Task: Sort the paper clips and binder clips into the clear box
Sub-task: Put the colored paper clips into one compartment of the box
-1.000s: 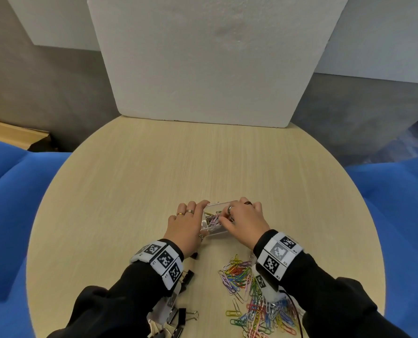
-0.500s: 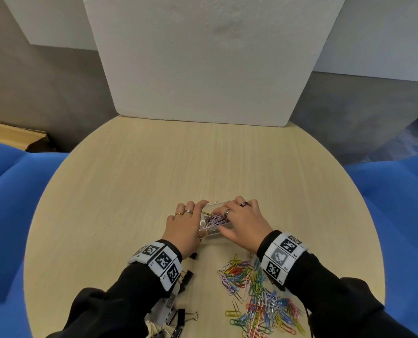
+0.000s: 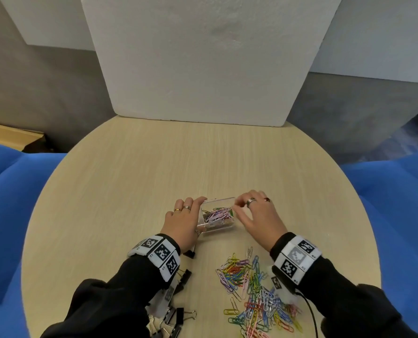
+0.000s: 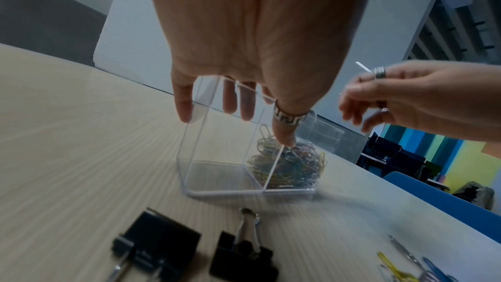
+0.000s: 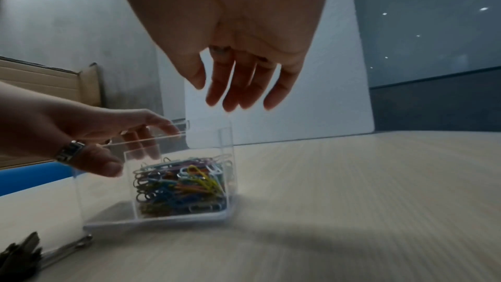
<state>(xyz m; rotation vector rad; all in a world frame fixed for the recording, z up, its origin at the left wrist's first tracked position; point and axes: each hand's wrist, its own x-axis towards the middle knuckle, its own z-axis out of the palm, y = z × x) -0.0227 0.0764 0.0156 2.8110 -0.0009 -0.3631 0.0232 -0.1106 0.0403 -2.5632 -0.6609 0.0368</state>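
The clear box stands on the round table, split into two compartments. Its right compartment holds a heap of coloured paper clips; in the left wrist view the left compartment looks empty. My left hand grips the box's left end, thumb on the near side and fingers over the far rim. My right hand hovers just right of and above the box, fingers hanging loose with nothing in them. Loose paper clips lie near my right wrist. Black binder clips lie under my left forearm.
A white foam board stands upright at the table's far edge. Blue seats flank the table on both sides. Two binder clips lie close in front of the box. The far half of the tabletop is bare wood.
My right hand has come off the top of the box, lifting and drawing back to the right with its fingers loosened. The left hand keeps its hold on the box.
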